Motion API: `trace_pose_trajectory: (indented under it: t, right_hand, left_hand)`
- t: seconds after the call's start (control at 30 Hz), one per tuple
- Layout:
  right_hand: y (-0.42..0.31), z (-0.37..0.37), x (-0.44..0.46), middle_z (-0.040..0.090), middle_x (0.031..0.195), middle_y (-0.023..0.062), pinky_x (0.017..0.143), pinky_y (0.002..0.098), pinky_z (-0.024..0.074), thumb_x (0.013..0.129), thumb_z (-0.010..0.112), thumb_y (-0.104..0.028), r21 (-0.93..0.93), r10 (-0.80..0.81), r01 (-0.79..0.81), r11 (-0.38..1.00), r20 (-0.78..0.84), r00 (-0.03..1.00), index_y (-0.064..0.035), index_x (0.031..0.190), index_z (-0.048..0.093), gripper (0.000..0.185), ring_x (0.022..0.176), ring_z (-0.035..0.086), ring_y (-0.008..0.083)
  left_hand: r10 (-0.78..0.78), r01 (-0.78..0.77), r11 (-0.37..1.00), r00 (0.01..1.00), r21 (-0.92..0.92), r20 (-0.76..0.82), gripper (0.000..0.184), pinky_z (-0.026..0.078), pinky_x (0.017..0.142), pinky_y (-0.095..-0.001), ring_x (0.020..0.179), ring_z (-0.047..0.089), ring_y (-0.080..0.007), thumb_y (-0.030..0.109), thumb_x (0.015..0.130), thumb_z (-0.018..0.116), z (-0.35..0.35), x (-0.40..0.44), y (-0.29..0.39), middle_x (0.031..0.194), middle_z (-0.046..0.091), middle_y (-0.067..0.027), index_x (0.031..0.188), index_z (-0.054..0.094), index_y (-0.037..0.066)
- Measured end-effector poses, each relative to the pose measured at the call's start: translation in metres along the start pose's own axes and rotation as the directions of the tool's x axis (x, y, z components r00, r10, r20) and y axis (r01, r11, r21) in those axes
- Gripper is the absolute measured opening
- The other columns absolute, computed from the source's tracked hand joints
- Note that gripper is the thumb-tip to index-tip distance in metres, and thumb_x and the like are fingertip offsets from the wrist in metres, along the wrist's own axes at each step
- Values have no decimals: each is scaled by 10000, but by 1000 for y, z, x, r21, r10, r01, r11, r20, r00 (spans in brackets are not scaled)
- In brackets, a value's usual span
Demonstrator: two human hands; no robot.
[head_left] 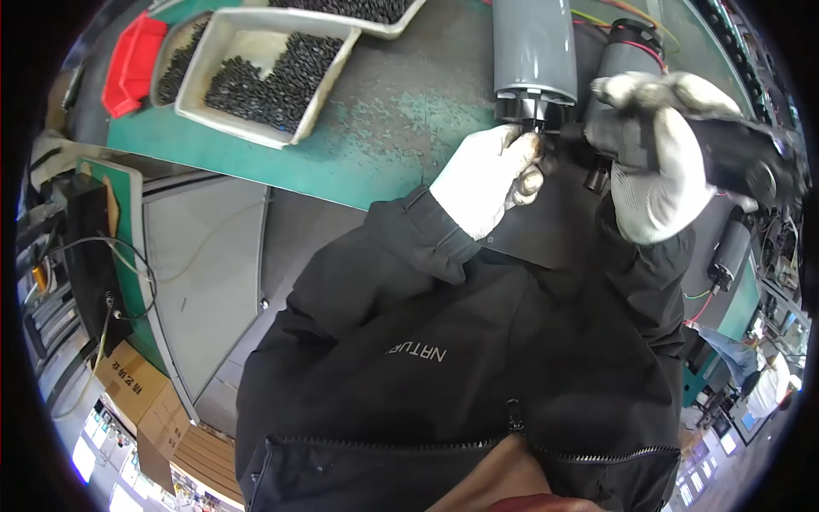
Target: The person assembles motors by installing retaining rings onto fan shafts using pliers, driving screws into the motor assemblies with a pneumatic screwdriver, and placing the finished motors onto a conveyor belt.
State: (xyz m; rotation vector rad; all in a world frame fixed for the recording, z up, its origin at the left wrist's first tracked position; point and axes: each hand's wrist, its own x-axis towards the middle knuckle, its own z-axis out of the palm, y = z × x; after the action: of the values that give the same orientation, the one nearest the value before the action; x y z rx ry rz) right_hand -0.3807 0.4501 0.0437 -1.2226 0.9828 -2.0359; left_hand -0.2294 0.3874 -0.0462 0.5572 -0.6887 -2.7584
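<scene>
A grey cylindrical motor lies on the worn green bench, its shaft end facing me. At that end my left hand, in a white glove, has thumb and fingers pinched together; what they hold is too small to make out. My right hand, also gloved, is wrapped round a black power tool. The tool's tip points left and reaches the motor's shaft end beside my left fingertips. Behind the tool lies a second grey motor with a red wire.
A white tray of small black parts stands at the upper left, beside a red bin. Another tray of black parts is at the top. A further motor lies at the right. Cardboard boxes stand at the lower left.
</scene>
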Motion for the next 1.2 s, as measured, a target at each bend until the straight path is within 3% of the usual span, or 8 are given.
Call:
trace_pose_trajectory:
  t: [0.17, 0.27, 0.43, 0.77, 0.93, 1.0, 1.03, 1.2]
  right_hand:
    - [-27, 8, 9, 626, 1108, 168, 817, 408, 546, 924, 536, -114, -281, -187, 49, 959, -489, 852, -11, 1193, 548, 288, 1007, 623, 296]
    - [-72, -33, 1, 612, 1138, 198, 895, 399, 477, 921, 536, -121, 71, -88, 144, 987, -509, 856, 24, 1170, 564, 290, 1033, 600, 308]
    - [-76, -77, -19, 573, 1178, 185, 938, 403, 441, 922, 553, -131, -17, -71, 74, 997, -566, 821, 21, 1259, 494, 374, 1040, 555, 277]
    - [-76, -85, -32, 521, 1139, 134, 888, 371, 440, 887, 586, -102, 24, -20, 39, 999, -527, 849, 26, 1239, 475, 391, 1040, 505, 251]
    - [-81, -88, -45, 497, 1154, 140, 888, 386, 443, 871, 587, -80, 39, 7, 20, 999, -596, 803, 41, 1240, 464, 407, 1029, 497, 259]
    - [-85, -93, -54, 503, 1170, 156, 898, 395, 446, 876, 577, -74, 7, -10, 19, 1000, -641, 767, 55, 1253, 457, 416, 1043, 503, 268]
    - [-86, -88, -54, 507, 1176, 162, 902, 396, 447, 878, 575, -74, -17, -30, 25, 1000, -659, 751, 60, 1258, 454, 420, 1057, 503, 272]
    - [-87, -95, -58, 531, 1208, 177, 912, 401, 450, 891, 570, -82, -105, -85, 19, 994, -669, 738, 65, 1291, 436, 446, 1088, 517, 277]
  left_hand:
    - [157, -80, 882, 979, 464, -129, 210, 417, 518, -243, 575, 513, -93, 212, 953, 580, 18, -7, 18, 736, 591, -56, 918, 569, 5]
    - [564, -180, 332, 825, 926, -41, 210, 461, 513, -353, 536, 587, -226, 193, 878, 655, 26, -13, 0, 629, 564, -117, 903, 583, -2]
    - [715, -139, -402, 570, 905, 406, 285, 457, 507, -372, 580, 558, -254, 203, 834, 680, 18, -1, -24, 747, 521, -108, 967, 576, -27]
    - [390, -7, -806, 747, 592, 539, 280, 464, 504, -307, 626, 576, -153, 189, 759, 590, 22, -12, 22, 763, 525, -49, 1026, 575, 105]
    - [344, 37, -685, 896, 727, 279, 156, 488, 557, -331, 670, 601, -190, 230, 822, 616, 34, -29, 59, 770, 567, -71, 902, 609, 96]
    - [454, 40, -815, 666, 578, 593, 133, 508, 629, -387, 720, 631, -270, 172, 813, 635, 6, -25, 131, 738, 600, -115, 852, 626, 46]
    - [626, 158, -567, 721, 809, 298, 194, 518, 691, -398, 793, 646, -316, 165, 821, 625, 20, -22, 171, 814, 646, -156, 926, 648, 4]
    - [426, 22, -656, 836, 755, 346, 258, 505, 831, -400, 918, 648, -328, 211, 811, 666, -61, 50, 238, 947, 679, -163, 1006, 681, 43]
